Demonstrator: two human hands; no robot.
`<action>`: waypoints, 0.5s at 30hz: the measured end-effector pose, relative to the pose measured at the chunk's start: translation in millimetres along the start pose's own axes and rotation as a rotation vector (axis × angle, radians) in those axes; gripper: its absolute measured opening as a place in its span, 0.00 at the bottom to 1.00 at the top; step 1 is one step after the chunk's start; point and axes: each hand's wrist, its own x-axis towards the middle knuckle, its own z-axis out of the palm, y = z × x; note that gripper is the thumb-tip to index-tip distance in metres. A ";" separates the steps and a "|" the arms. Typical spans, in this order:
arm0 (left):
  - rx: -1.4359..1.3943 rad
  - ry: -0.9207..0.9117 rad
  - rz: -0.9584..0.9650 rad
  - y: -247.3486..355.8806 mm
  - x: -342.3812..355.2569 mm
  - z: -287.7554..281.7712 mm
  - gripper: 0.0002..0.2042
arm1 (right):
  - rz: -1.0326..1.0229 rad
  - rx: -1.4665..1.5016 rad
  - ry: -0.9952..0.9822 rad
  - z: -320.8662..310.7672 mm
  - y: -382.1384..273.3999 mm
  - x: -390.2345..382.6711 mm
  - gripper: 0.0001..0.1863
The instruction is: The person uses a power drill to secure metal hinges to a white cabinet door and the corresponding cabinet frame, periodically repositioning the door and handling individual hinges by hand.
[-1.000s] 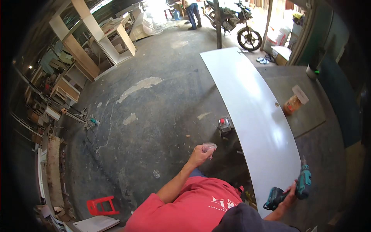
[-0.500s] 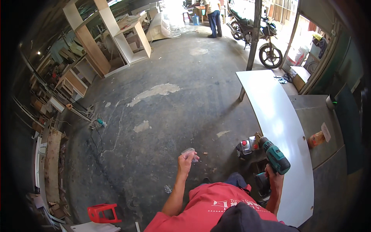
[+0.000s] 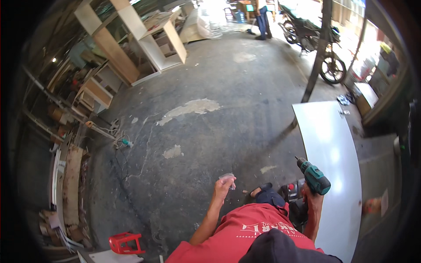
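Note:
My left hand [image 3: 222, 187] is closed on a small clear plastic bag [image 3: 226, 176], held out over the concrete floor; its contents are too small to make out. In my right hand [image 3: 312, 197] is a teal and black cordless drill [image 3: 316, 179], gripped by its handle and pointing forward and left. Under the drill, to my right, runs a long white board [image 3: 332, 144]. Beside the board's left edge, partly hidden by my right arm, stand metal cans, one with a red cap [image 3: 291, 186].
A post [image 3: 318, 65] rises beyond the board, with a parked motorcycle [image 3: 313, 37] behind it. Far ahead another person [image 3: 263, 22] stands. Unfinished cabinets [image 3: 164, 44] are at the far left. A red plastic stool [image 3: 125, 243] lies near the lower left. A cable with a teal plug [image 3: 127, 143] rests on the floor.
The view has shifted, so the board and motorcycle appear farther right. A foot has come into sight ahead of me, stepping forward. Both hands keep hold of the bag and the drill.

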 end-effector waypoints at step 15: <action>0.068 -0.168 -0.041 103.5 234.9 111.0 0.12 | -0.035 0.054 -0.053 70.8 -117.0 209.1 0.09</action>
